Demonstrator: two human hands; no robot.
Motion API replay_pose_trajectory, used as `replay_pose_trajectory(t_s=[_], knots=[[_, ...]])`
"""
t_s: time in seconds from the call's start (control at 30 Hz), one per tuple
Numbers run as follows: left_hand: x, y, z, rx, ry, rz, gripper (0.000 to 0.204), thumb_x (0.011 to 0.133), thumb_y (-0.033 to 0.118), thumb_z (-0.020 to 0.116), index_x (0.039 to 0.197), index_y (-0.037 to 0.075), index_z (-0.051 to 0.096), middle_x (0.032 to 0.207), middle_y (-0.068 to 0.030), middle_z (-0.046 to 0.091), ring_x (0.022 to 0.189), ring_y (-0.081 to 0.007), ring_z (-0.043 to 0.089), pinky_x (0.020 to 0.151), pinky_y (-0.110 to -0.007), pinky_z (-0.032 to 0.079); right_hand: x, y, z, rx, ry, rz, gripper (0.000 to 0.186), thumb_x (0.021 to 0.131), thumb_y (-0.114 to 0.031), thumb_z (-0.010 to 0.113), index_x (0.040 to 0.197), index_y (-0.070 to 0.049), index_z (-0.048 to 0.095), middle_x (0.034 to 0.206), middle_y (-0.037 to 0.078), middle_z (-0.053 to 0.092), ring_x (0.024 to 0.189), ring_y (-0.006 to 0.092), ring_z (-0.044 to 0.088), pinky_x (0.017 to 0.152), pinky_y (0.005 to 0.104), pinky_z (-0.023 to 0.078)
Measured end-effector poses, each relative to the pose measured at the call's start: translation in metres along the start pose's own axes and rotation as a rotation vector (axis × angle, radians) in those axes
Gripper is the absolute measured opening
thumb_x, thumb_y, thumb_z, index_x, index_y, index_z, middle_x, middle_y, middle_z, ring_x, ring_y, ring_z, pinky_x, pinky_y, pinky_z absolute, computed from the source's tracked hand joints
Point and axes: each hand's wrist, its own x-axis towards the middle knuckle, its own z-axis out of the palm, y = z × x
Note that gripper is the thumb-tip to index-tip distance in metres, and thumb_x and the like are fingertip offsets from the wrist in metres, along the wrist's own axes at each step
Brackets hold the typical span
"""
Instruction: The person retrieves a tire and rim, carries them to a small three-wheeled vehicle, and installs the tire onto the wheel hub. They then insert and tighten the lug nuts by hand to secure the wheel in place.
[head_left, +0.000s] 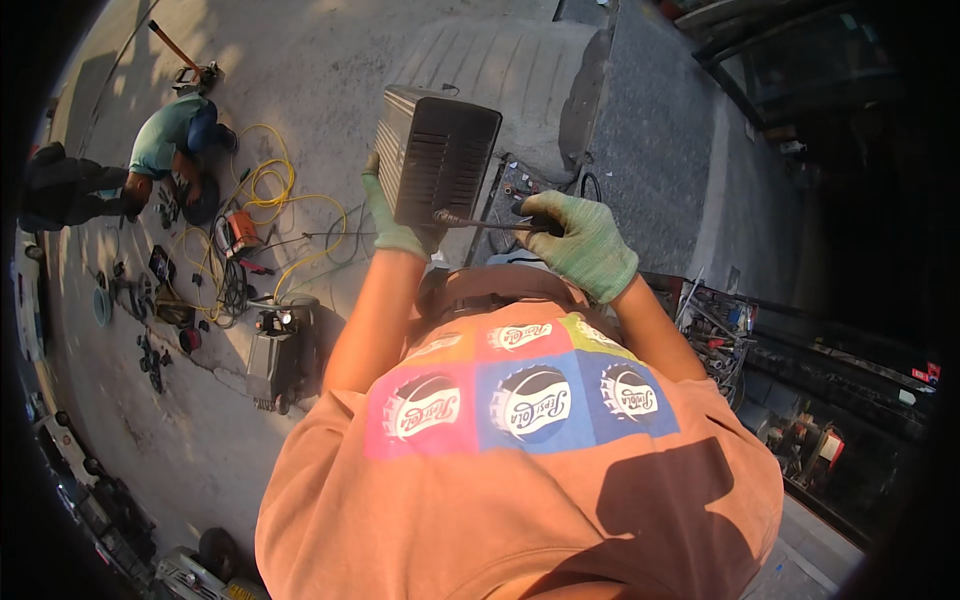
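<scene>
Above sunlit concrete, left hand grasps a black housing; right hand clenches a screwdriver.

Gloved left hand under dark vented box, right hand gripping screwdriver.

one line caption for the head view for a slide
Gloved left hand steadies a dark vented box while the right hand drives a screwdriver into it.

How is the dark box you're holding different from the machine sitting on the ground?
The dark box is held up in the air by the left hand, while the grey machine rests on the concrete. The box shows slotted vents; the machine has knobs on top. The right hand points a screwdriver at the box only. Both look boxy.
</scene>
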Motion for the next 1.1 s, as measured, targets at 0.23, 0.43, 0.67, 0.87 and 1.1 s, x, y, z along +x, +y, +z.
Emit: replay_pose_trajectory(t_s=[0.23, 0.43, 0.67, 0.87, 1.1], knots=[[0.001, 0.02, 0.005, 0.156, 0.25, 0.266, 0.065, 0.085, 0.062, 0.041, 0.128, 0.015, 0.051, 0.122, -0.0067, 0.058, 0.107, -0.0254, 0.059, 0.089, -0.043, 0.052, 0.015, 0.075, -0.063, -0.723, 0.547, -0.395, 0.019, 0.081, -0.009, 0.066, 0.1, -0.009, 0.068, 0.092, 0.01, 0.068, 0.082, 0.0276, 0.066, 0.074, 0.0341, 0.052], [-0.004, 0.061, -0.017, -0.026, 0.059, 0.306, 0.07, 0.081, 0.064, 0.046, 0.125, 0.009, 0.054, 0.121, -0.0151, 0.058, 0.107, -0.032, 0.056, 0.093, -0.047, 0.049, -0.007, 0.177, -0.134, -0.701, 0.822, 0.064, 0.021, 0.085, -0.019, 0.065, 0.103, -0.009, 0.067, 0.096, 0.009, 0.069, 0.086, 0.028, 0.065, 0.078, 0.0361, 0.05], [-0.007, 0.094, -0.062, 0.091, -0.163, 0.262, 0.053, 0.091, 0.041, 0.046, 0.126, 0.002, 0.05, 0.111, -0.0136, 0.058, 0.092, -0.0234, 0.056, 0.073, -0.036, 0.048, -0.006, 0.194, -0.109, -0.462, 0.684, 0.379, 0.037, 0.086, -0.022, 0.067, 0.114, 0.001, 0.062, 0.11, 0.014, 0.066, 0.099, 0.0228, 0.063, 0.088, 0.0326, 0.048], [-0.026, 0.087, -0.023, -0.039, -0.302, 0.056, 0.056, 0.095, 0.03, 0.046, 0.137, -0.005, 0.035, 0.104, -0.0091, 0.054, 0.069, -0.0138, 0.05, 0.057, -0.023, 0.043, 0.035, 0.173, -0.058, -0.237, 0.628, 0.185, 0.035, 0.085, -0.016, 0.062, 0.118, -0.003, 0.061, 0.112, 0.016, 0.065, 0.101, 0.027, 0.063, 0.089, 0.0349, 0.048], [-0.02, 0.108, -0.041, -0.271, -0.687, -0.357, 0.066, 0.095, 0.035, 0.045, 0.144, -0.002, 0.021, 0.098, -0.0069, 0.047, 0.076, -0.0147, 0.047, 0.066, -0.033, 0.043, 0.08, 0.107, 0.021, -0.227, 0.253, 0.037, 0.026, 0.085, -0.009, 0.057, 0.11, -0.007, 0.064, 0.1, 0.016, 0.065, 0.09, 0.0295, 0.063, 0.08, 0.0378, 0.048]])
